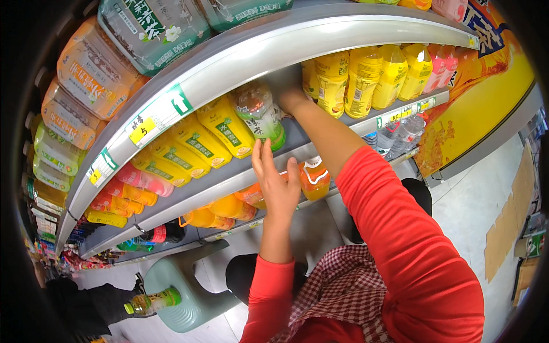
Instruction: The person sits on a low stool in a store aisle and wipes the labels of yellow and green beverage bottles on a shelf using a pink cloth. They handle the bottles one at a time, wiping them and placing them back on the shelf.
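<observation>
My right hand reaches deep into a gap on the middle shelf. Its fingers are in shadow, so I cannot see whether they hold anything. A clear green-tea bottle with a green base stands at the shelf front, just left of that wrist. Below it my left hand is raised, palm inward and fingers apart, with nothing in it. Its fingertips come close to the bottle's base; contact is unclear. Yellow bottles stand in a row left of the green-tea bottle, and more yellow-labelled bottles fill the right side.
An upper shelf edge overhangs my right arm. Orange juice bottles sit on the shelf below. A grey-green plastic stool carries another green-tea bottle on its side. Beside it shows a person's dark-clothed leg.
</observation>
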`<action>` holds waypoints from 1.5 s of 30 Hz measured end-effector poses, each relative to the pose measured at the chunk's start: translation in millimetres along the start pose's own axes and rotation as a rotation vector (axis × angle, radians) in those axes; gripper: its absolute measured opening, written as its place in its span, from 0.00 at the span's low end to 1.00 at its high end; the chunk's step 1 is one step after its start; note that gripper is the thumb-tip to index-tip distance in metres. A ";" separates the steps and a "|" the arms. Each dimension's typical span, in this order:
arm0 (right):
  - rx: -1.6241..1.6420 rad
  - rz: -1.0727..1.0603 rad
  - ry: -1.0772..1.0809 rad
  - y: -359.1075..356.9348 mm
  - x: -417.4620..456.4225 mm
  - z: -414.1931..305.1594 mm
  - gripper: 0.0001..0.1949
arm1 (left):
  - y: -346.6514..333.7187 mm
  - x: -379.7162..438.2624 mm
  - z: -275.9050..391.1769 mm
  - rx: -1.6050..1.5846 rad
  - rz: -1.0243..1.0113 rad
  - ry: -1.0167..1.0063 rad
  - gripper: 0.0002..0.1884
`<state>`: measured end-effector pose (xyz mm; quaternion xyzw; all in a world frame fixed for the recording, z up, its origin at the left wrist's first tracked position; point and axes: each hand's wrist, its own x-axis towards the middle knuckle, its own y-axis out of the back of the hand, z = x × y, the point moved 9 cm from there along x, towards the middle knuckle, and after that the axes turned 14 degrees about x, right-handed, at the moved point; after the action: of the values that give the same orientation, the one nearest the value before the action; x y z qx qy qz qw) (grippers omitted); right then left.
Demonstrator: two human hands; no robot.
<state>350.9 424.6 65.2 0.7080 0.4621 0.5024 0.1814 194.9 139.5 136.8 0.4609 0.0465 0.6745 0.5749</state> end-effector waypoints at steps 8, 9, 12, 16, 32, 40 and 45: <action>0.442 0.074 -0.201 28.6 24.8 -33.8 0.23 | 8.7 -8.8 -20.2 -0.062 -0.013 0.074 0.29; 0.433 0.092 -0.210 27.9 29.8 -30.5 0.23 | 8.1 -9.1 -18.6 -0.040 -0.009 0.054 0.29; 0.406 0.111 -0.227 24.4 34.7 -21.0 0.23 | 7.7 -11.7 -13.6 0.026 -0.003 0.008 0.29; 0.366 0.108 -0.224 21.8 34.6 -17.5 0.23 | 7.7 -12.2 -13.0 -0.017 0.029 -0.002 0.28; 0.016 -0.336 -0.030 49.2 -89.9 -80.8 0.15 | 4.4 -12.4 -24.0 0.014 0.017 0.016 0.34; 0.065 -0.664 0.109 130.2 -145.0 -126.6 0.10 | 7.4 -10.4 -20.9 -0.075 0.040 -0.027 0.35; 0.136 -0.656 0.187 161.0 -151.9 -136.7 0.13 | 4.2 -7.1 -21.5 -0.041 0.060 0.024 0.35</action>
<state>296.4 187.5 157.5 0.4829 0.7123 0.4480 0.2424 176.7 142.3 123.0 0.4422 0.0258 0.6976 0.5632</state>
